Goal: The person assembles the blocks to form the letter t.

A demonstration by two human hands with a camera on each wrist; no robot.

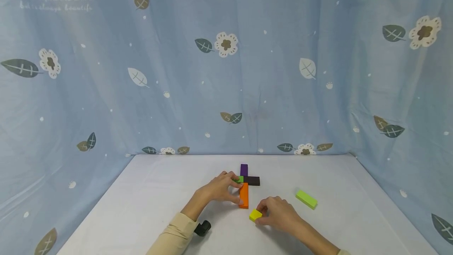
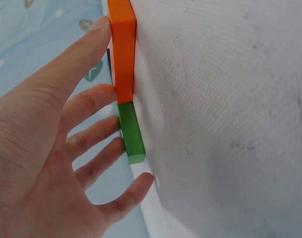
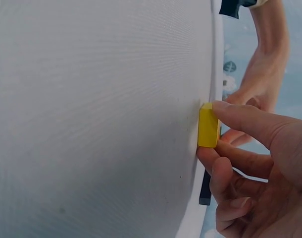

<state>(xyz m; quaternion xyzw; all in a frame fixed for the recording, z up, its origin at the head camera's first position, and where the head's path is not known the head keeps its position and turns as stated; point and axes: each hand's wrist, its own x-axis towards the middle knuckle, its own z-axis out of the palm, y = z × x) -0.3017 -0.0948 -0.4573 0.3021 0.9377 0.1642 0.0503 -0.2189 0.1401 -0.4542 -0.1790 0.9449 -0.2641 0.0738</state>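
On the table, my left hand (image 1: 221, 187) rests on an orange block (image 1: 244, 196) and a green block (image 1: 240, 179). Its thumb touches the orange block near one end and the index fingertip near the other. Two more fingertips lie on the green block (image 2: 132, 134) in the left wrist view. My right hand (image 1: 277, 212) pinches a short yellow block (image 3: 208, 128) between thumb and fingers, low at the tabletop, just right of the orange block's near end. A black block (image 1: 252, 181) lies right of the green one, and a purple block (image 1: 244, 169) points away behind them.
A light green block (image 1: 306, 199) lies apart on the right of the white table (image 1: 354, 215). A black device (image 1: 203, 228) shows beside my left forearm. Blue patterned curtain (image 1: 177, 101) surrounds the table at the back and sides.
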